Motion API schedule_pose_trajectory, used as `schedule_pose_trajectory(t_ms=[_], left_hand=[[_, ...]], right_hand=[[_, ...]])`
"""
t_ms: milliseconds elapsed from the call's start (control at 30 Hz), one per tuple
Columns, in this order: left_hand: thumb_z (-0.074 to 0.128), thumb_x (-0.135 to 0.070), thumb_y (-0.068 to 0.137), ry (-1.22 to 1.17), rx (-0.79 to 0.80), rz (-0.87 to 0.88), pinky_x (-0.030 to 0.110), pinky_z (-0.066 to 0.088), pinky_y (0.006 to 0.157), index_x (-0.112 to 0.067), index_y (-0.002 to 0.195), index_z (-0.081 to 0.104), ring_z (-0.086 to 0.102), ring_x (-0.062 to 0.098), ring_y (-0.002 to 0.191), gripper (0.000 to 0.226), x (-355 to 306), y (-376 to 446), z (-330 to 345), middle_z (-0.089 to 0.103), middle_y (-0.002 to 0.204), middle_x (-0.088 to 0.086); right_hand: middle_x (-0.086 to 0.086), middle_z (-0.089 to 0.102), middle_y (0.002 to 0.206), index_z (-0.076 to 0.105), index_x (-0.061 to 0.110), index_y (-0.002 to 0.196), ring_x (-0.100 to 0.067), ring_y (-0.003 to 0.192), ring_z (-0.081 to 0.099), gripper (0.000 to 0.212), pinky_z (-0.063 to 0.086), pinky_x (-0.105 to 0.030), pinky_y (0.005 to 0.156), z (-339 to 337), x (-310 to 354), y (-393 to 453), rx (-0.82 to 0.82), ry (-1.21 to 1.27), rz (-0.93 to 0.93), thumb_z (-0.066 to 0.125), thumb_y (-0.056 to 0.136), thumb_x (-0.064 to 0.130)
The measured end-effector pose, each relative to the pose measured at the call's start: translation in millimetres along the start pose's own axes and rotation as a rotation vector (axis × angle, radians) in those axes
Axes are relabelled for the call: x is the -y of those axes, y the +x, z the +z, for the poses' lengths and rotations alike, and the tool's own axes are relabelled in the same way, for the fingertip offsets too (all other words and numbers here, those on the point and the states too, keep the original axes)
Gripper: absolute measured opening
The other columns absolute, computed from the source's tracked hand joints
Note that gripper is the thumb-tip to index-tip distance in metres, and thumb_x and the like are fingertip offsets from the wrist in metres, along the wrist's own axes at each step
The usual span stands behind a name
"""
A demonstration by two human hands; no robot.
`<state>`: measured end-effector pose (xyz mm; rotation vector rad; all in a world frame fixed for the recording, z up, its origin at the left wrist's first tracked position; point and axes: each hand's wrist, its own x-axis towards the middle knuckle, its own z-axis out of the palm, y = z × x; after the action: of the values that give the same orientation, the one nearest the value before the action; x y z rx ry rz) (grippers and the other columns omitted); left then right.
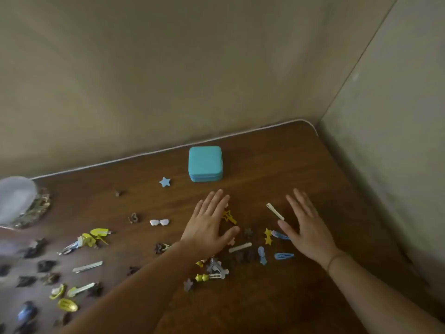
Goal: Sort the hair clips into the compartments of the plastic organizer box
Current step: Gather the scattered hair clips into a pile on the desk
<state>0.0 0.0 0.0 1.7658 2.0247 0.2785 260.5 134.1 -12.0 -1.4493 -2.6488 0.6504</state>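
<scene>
Where the brown table (277,165) meets the left edge of the head view, I note a translucent rounded container (15,201) standing on a speckled base; its contents I cannot tell. Below and beside it lie scattered hair clips: dark ones in a loose group (36,261), a yellow cluster (94,237), a pale long clip (88,266), and two more yellow clips (65,298) near the bottom left. Further in, a blue star clip (165,182) lies apart, just left of the turquoise box (205,163), which sits closed near the far edge of the table, so I see no compartments and nothing inside it. A white bow-shaped clip (159,222) lies left of the left hand (209,225). That hand is spread flat, palm down, fingers straight and wide, over a yellow star clip (228,216); whether it touches the clip I cannot tell. Between the two hands lie a white bar clip (275,211), two yellow stars (268,236), brown clips and a blue snap clip (284,256). A mixed pile (214,271) sits beside the left forearm. The right hand (307,227) is likewise flat and wide, fingers straight, holding nothing, with a thin band on its wrist (336,259). Beige walls (385,116) close the corner on the right.
</scene>
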Motion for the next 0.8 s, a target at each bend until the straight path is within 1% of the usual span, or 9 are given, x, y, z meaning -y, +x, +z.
schedule_pose_trajectory(t_ms=[100,200,267,400,467,533,633,700,800], left_hand=[[0.017,-0.077,0.087,0.117,0.077,0.094,0.036,-0.010,0.120,-0.027,0.156,0.002,-0.021,0.008,0.146,0.086,0,12,5,-0.013,0.163,-0.008],[0.018,-0.079,0.086,0.142,0.169,0.198,0.036,-0.011,0.119,-0.027,0.156,0.003,-0.024,0.005,0.145,0.088,4,11,12,-0.012,0.163,-0.008],[0.020,-0.078,0.087,0.157,0.184,0.245,0.037,-0.010,0.120,-0.027,0.156,0.003,-0.024,0.004,0.144,0.088,9,7,13,-0.011,0.163,-0.009],[0.025,-0.078,0.088,0.169,0.199,0.326,0.037,-0.010,0.119,-0.027,0.156,0.000,-0.024,0.002,0.144,0.089,12,-7,15,-0.012,0.163,-0.010],[0.026,-0.077,0.088,0.180,0.211,0.351,0.038,-0.010,0.119,-0.024,0.156,-0.002,-0.024,0.003,0.145,0.091,12,-16,18,-0.013,0.163,-0.008],[0.025,-0.076,0.089,0.171,0.211,0.351,0.038,-0.010,0.120,-0.023,0.156,-0.005,-0.024,0.005,0.145,0.091,12,-25,21,-0.014,0.163,-0.006],[0.024,-0.074,0.091,0.135,0.171,0.351,0.038,-0.008,0.121,-0.021,0.155,-0.009,-0.022,0.007,0.146,0.090,15,-46,24,-0.014,0.163,-0.004],[0.025,-0.073,0.093,0.115,0.131,0.351,0.039,-0.005,0.121,-0.018,0.155,-0.009,-0.018,0.008,0.148,0.089,20,-64,26,-0.012,0.163,-0.003],[0.031,-0.071,0.094,0.054,0.091,0.340,0.039,-0.001,0.122,-0.016,0.155,-0.010,-0.010,0.011,0.150,0.091,31,-95,28,-0.010,0.164,0.000]], right_hand=[[0.015,-0.004,0.161,0.013,0.034,0.152,-0.005,0.147,-0.012,0.079,0.010,-0.034,0.116,4,8,8,0.027,-0.042,-0.115,0.016,0.086,0.078],[0.012,-0.001,0.162,0.018,0.032,0.153,-0.006,0.147,-0.014,0.076,0.007,-0.037,0.117,13,16,3,0.058,-0.116,-0.230,0.019,0.089,0.073],[0.011,0.000,0.163,0.020,0.030,0.153,-0.008,0.147,-0.014,0.075,0.008,-0.039,0.118,17,20,-3,0.085,-0.163,-0.289,0.022,0.090,0.071],[0.008,0.005,0.163,0.024,0.029,0.152,-0.010,0.148,-0.011,0.073,0.010,-0.041,0.120,30,37,-17,0.099,-0.212,-0.351,0.026,0.091,0.069],[0.008,0.007,0.163,0.025,0.029,0.151,-0.011,0.149,-0.009,0.072,0.007,-0.039,0.120,37,48,-26,0.103,-0.204,-0.369,0.026,0.092,0.069],[0.009,0.008,0.162,0.023,0.029,0.152,-0.010,0.149,-0.007,0.073,0.005,-0.037,0.120,45,60,-36,0.107,-0.180,-0.373,0.027,0.092,0.070],[0.009,0.008,0.163,0.021,0.027,0.153,-0.011,0.149,-0.005,0.072,0.002,-0.035,0.120,59,80,-53,0.119,-0.149,-0.402,0.029,0.094,0.067],[0.007,0.009,0.163,0.021,0.024,0.153,-0.012,0.149,-0.001,0.070,0.001,-0.034,0.119,67,94,-66,0.106,-0.118,-0.418,0.032,0.096,0.064],[0.009,0.006,0.163,0.019,0.023,0.154,-0.012,0.149,0.002,0.070,-0.001,-0.033,0.119,80,115,-86,0.102,-0.055,-0.429,0.034,0.097,0.060]])
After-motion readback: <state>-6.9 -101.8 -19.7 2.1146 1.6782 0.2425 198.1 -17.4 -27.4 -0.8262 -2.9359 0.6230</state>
